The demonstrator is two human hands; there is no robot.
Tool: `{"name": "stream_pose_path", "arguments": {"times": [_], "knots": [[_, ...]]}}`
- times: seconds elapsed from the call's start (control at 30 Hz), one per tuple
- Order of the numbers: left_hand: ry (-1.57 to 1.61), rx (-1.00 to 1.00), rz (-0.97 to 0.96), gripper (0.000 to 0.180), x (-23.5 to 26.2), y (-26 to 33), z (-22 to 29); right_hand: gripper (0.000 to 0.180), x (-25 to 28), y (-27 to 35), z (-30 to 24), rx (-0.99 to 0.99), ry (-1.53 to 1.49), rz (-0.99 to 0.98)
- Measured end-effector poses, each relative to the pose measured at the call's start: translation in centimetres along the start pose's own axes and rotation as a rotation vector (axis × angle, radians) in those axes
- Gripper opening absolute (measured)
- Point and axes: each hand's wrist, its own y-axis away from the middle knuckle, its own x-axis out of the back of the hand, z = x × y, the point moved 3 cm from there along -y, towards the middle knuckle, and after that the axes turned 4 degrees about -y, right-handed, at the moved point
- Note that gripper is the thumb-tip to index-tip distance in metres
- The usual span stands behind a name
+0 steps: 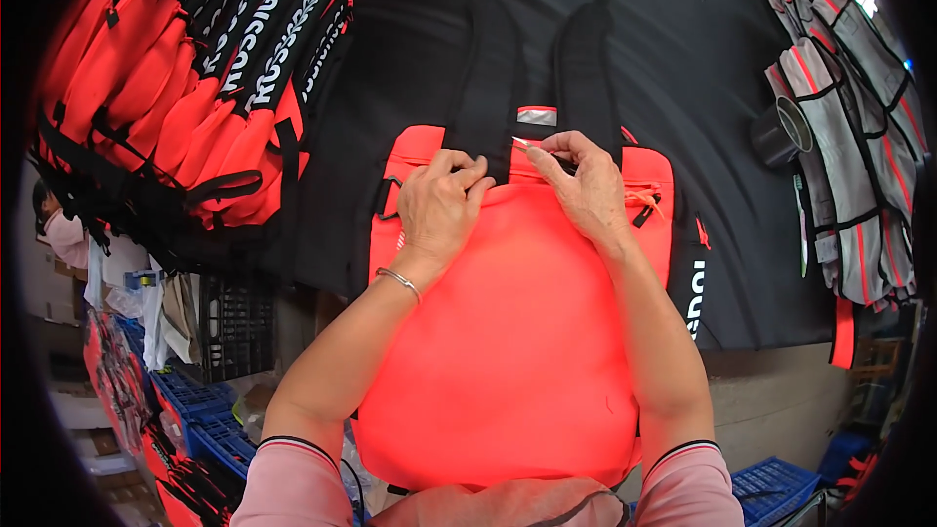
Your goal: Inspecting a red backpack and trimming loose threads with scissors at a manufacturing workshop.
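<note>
A bright red-orange backpack (508, 351) lies before me, its far part on the black-covered table. Its two black shoulder straps (583, 68) stretch away from me. At the top edge my left hand (439, 200) is closed, fingers curled on the fabric beside the base of the left strap. My right hand (590, 185) is closed in a pinch near the top middle. A small pointed metal tool (521, 141) sticks out from its fingers; most of it is hidden. To the right of that hand is an orange zipper pull (644, 199).
Several red and black backpacks (195, 107) are heaped at the left. Grey bags with red stripes (849, 146) lie at the right, beside a dark metal cup (781, 133) and a green toothbrush-like stick (801, 224). Blue crates (771, 490) stand below. Another person (64, 234) is at far left.
</note>
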Motion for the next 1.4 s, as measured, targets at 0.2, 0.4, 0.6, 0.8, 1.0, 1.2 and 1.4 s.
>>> {"name": "stream_pose_path", "arguments": {"times": [0.2,0.4,0.6,0.8,1.0,1.2,1.4], "knots": [[0.045,-0.108,0.019,0.008,-0.5,-0.2,1.0,0.041,0.4,0.2,0.1,0.041,0.055,0.060],[0.075,-0.149,0.042,0.012,-0.7,0.4,0.4,0.030,0.3,1.2,-0.9,0.218,0.382,0.032],[0.109,-0.130,0.035,0.008,-0.7,0.5,0.7,0.024,-0.3,0.5,-0.7,0.520,0.417,-0.031],[0.124,-0.150,0.052,0.010,-0.9,0.6,0.4,0.018,-1.2,0.0,-0.4,0.604,0.413,-0.121],[0.124,-0.160,0.053,0.011,-0.9,0.4,0.6,0.018,-1.3,-0.2,-0.4,0.633,0.499,-0.098],[0.225,-0.133,-0.057,0.006,0.1,0.9,0.8,0.022,-1.0,-0.4,-0.2,0.557,0.476,-0.139],[0.591,-0.544,-0.390,0.013,3.3,7.3,4.8,0.027,-1.0,-0.3,-0.7,0.309,0.318,0.048]]}}
